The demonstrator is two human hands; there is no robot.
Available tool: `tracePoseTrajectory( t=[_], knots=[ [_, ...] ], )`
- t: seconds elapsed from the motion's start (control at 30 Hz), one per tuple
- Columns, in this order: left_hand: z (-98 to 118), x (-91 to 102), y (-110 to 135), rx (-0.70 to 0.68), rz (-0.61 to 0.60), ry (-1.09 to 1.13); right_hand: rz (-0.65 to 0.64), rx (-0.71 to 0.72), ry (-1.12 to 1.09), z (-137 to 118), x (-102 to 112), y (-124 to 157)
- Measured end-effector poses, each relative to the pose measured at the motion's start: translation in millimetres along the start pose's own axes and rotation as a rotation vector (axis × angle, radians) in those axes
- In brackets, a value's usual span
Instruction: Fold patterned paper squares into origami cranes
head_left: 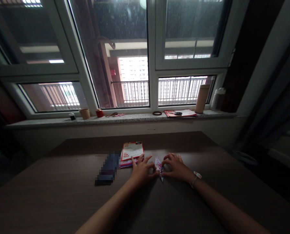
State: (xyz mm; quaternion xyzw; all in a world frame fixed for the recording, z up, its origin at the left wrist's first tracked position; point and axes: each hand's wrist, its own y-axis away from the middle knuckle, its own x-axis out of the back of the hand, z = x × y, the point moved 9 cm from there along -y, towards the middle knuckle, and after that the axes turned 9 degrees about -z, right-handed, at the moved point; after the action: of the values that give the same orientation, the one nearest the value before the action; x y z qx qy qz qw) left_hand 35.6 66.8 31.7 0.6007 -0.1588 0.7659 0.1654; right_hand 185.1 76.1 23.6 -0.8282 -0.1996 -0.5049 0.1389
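Observation:
Between my two hands, low over the brown table, is a small piece of folded paper (158,165) with a pink and white pattern, narrow and pointed at both ends. My left hand (143,170) pinches its left side with thumb and forefinger, the other fingers spread. From the right, my right hand (175,167) has thumb and fingers closed on the opposite side; a bracelet circles that wrist. Beyond my left hand lies a stack of paper sheets (133,151) with a red-bordered, printed top sheet, its near edge partly covered by my fingers.
Left of the stack lies a dark, pixelated flat object (108,169) on the table (62,182). The windowsill (135,117) behind holds a paper cup (84,113), a small red item (99,112), a dark bracelet (157,113), scissors (177,113) on papers, a tan flask (202,98) and a bottle (218,98).

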Motion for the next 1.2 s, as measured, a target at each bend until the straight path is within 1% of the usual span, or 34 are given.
tracePoseTrajectory(
  t=[0.3, 0.53, 0.67, 0.77, 0.9, 1.03, 1.2],
  knots=[
    [-1, -1.1, -1, 0.014, 0.017, 0.016, -0.074, -0.012, 0.016, -1, -2, 1],
    [-3, -2.4, -1, 0.033, -0.005, 0.025, -0.083, -0.013, 0.006, -3, -3, 3],
    [-2, -2.2, -1, 0.032, -0.003, 0.019, -0.105, -0.031, 0.002, -2, -7, 3],
    [-3, -4.0, -1, 0.036, -0.013, 0.018, -0.109, -0.016, -0.011, 0, -7, 3],
    [-3, -5.5, -1, 0.025, 0.002, 0.031, -0.088, 0.019, -0.021, 3, -5, 3],
    [-2, -5.8, -1, 0.014, 0.035, 0.023, -0.017, 0.046, -0.046, 4, 2, 1],
    [-3, -2.3, 0, 0.031, 0.101, -0.008, 0.047, 0.106, -0.053, -1, 6, 1]
  ],
)
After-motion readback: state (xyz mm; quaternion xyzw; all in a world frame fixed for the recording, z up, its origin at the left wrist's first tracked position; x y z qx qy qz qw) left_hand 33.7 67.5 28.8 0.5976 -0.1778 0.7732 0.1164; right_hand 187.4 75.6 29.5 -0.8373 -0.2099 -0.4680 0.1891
